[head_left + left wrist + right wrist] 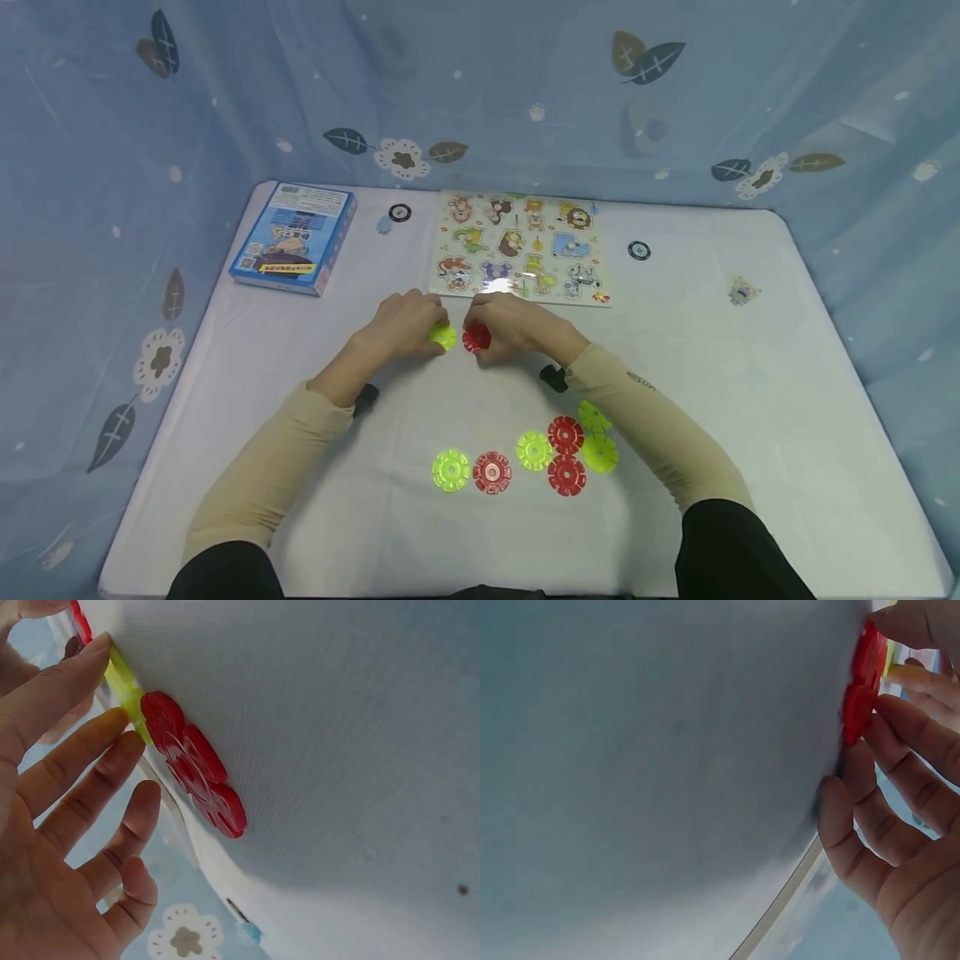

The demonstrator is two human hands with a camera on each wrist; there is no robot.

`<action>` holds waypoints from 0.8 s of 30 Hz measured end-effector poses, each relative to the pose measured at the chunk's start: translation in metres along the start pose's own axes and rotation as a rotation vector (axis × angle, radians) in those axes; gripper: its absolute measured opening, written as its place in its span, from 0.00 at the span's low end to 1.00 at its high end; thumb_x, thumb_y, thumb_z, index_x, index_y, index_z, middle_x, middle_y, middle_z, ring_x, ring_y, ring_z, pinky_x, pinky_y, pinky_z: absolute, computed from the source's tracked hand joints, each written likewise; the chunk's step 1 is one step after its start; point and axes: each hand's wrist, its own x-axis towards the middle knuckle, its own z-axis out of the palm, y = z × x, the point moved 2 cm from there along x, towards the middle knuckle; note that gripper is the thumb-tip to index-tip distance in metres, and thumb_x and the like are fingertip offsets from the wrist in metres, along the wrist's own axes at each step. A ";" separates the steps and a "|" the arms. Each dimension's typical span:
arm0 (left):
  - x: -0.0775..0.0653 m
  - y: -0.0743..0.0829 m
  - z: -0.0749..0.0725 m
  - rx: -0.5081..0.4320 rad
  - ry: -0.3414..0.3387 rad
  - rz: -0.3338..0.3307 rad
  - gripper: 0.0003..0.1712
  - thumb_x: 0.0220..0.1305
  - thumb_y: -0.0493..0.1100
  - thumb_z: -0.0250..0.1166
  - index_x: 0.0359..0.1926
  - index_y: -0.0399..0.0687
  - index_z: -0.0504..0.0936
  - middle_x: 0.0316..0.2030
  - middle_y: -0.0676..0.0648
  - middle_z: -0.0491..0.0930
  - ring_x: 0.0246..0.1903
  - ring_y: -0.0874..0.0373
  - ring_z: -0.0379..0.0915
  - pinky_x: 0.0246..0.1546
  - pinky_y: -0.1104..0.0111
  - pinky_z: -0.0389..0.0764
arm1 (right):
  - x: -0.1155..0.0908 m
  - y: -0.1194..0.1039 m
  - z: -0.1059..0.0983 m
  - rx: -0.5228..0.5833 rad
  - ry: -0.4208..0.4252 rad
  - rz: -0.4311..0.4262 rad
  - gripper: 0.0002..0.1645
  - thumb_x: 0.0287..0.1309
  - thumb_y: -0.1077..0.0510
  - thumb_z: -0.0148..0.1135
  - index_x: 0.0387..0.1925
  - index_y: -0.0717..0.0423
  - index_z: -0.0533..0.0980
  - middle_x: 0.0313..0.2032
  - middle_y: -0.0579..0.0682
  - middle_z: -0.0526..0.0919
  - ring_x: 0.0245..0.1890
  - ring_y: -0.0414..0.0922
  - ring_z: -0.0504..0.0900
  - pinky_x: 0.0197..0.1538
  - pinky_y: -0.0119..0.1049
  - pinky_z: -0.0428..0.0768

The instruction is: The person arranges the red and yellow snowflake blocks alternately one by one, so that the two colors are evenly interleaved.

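Note:
My left hand (405, 325) pinches a yellow-green notched plastic disc (442, 336) between thumb and fingertips. In the left wrist view, a red disc (184, 761) lies right beside that yellow-green one, under the spread fingers; the hand hides it in the head view. Just across a small gap, my right hand (510, 327) pinches another red disc (477, 337) by its edge. The right wrist view shows the thumb on one side of this red disc (864, 686) and fingertips on the other. Both discs are close over the white tabletop, in front of the animal puzzle board.
An animal puzzle board (517, 250) lies behind the hands, a blue box (294, 237) at back left. Nearer me are a yellow-green disc (451, 471), a red disc (492, 472) and a cluster including another red disc (566, 475). Black rings (639, 250) flank the board.

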 end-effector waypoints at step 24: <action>0.002 0.006 -0.004 0.042 -0.027 -0.021 0.23 0.49 0.53 0.75 0.46 0.50 0.85 0.43 0.49 0.80 0.38 0.51 0.72 0.32 0.62 0.74 | 0.000 -0.002 0.000 -0.028 0.065 -0.105 0.24 0.47 0.46 0.70 0.47 0.50 0.81 0.43 0.45 0.82 0.39 0.38 0.80 0.44 0.31 0.78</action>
